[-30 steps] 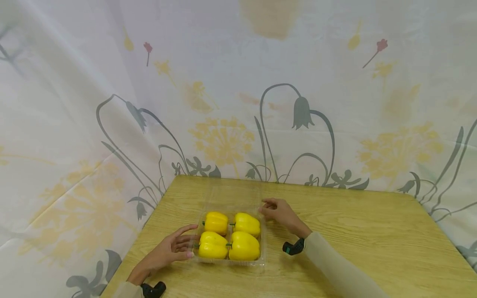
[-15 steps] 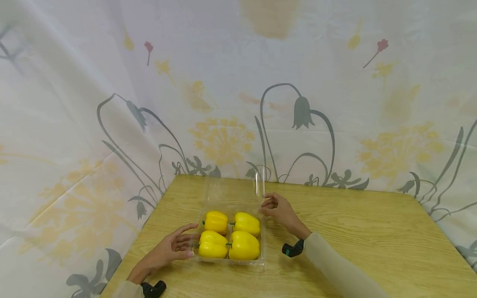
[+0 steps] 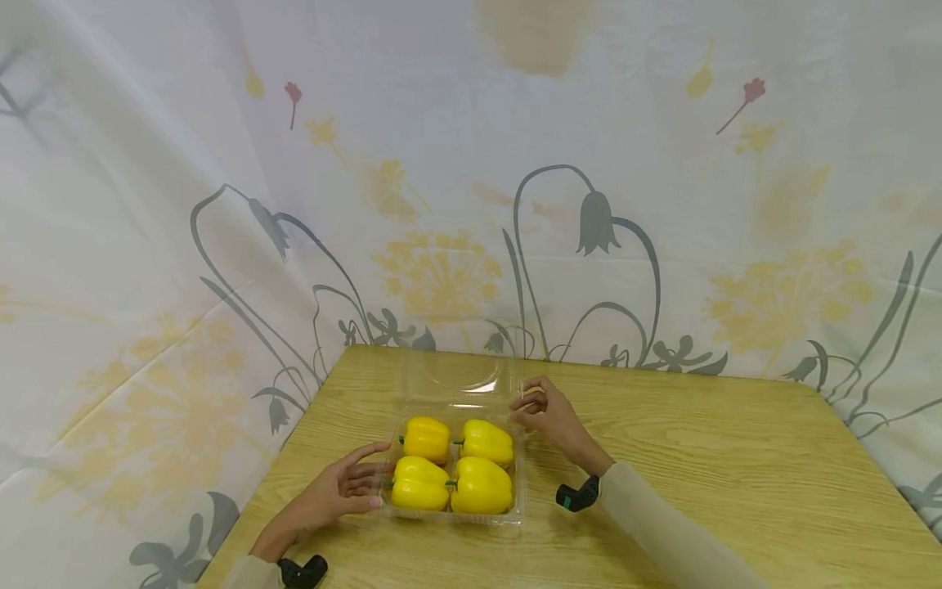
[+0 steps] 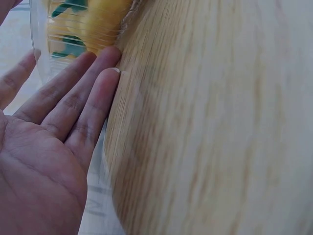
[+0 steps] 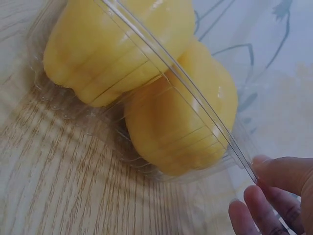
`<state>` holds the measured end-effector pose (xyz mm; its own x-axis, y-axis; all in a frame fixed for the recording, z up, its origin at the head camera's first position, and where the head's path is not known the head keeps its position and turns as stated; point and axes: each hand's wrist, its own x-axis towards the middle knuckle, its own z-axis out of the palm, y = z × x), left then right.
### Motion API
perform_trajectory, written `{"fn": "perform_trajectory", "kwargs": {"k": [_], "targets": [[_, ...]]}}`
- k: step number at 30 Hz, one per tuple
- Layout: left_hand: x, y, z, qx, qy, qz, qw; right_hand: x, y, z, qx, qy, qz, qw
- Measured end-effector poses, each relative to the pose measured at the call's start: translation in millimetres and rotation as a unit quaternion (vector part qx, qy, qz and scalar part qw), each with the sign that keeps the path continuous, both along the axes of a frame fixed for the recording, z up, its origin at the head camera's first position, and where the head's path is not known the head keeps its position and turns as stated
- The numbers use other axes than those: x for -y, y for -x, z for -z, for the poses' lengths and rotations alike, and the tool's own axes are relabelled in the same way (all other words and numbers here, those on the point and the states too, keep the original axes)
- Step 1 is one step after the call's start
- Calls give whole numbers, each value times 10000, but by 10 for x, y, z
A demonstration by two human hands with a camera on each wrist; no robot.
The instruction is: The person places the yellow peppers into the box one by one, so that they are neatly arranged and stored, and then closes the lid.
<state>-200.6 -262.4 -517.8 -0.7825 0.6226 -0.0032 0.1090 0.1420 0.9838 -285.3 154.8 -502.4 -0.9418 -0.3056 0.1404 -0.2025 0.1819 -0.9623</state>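
A clear plastic clamshell container (image 3: 456, 519) stands on the table with its see-through lid (image 3: 459, 376) tilted up at the back. Inside sit several yellow bell peppers (image 3: 482, 485) with green stems. My left hand (image 3: 334, 491) is at the container's left side; in the left wrist view its fingers (image 4: 100, 95) are extended, tips close against the ribbed wall. My right hand (image 3: 552, 421) is at the back right corner. In the right wrist view its thumb (image 5: 281, 171) and fingers pinch the end of the plastic rim (image 5: 210, 115). The lid's outline is faint.
The wood-grain table (image 3: 699, 458) extends to the right of the container. A pale curtain (image 3: 456, 123) printed with flowers hangs behind the table and along its left side. A black device (image 3: 577, 493) is worn on each wrist.
The lid has risen from lying nearly flat behind the container to a tilted stance. My right hand's fingers have shifted slightly upward; the left hand and peppers stay in place.
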Motion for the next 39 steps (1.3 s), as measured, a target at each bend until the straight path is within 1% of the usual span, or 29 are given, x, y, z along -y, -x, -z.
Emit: {"fn": "perform_trajectory", "kwargs": {"k": [3, 4, 5, 10, 11, 15, 19, 26, 29, 32, 36, 39], "targets": [[-8, -8, -4, 11, -33, 16, 10000, 10, -20, -10, -46, 78, -76, 9999], [-10, -13, -6, 13, -53, 24, 10000, 18, -51, -51, -57, 100, -112, 9999], [-14, -15, -6, -6, -83, 43, 10000, 18, -61, -53, -86, 112, -147, 9998], [-22, -16, -8, -53, -112, 38, 9999, 5, -92, -67, -225, 52, -287, 9993], [-22, -15, -10, -48, -90, 27, 9999, -7, -71, -34, -256, 17, -293, 9992], [-20, -16, -28, 7, 1, -41, 10000, -26, -76, -44, -320, -107, -268, 9991], [-25, -15, -38, -18, -27, -26, 10000, -56, -97, -45, -305, -176, -245, 9991], [-18, -17, -21, -65, -83, 4, 9999, -114, -116, -12, -263, -282, -423, 9984], [-12, -18, -7, -105, -48, -12, 9999, -134, -133, -5, -178, -226, -516, 9983], [-9, -19, 2, -111, -2, -47, 9999, -143, -160, -15, 36, -107, -531, 9985], [-10, -22, 1, -68, 37, -110, 9999, -140, -171, -29, 359, -31, -397, 9986], [-10, -19, -2, -38, 40, -114, 9999, -132, -171, -41, 457, -1, -358, 9983]]}}
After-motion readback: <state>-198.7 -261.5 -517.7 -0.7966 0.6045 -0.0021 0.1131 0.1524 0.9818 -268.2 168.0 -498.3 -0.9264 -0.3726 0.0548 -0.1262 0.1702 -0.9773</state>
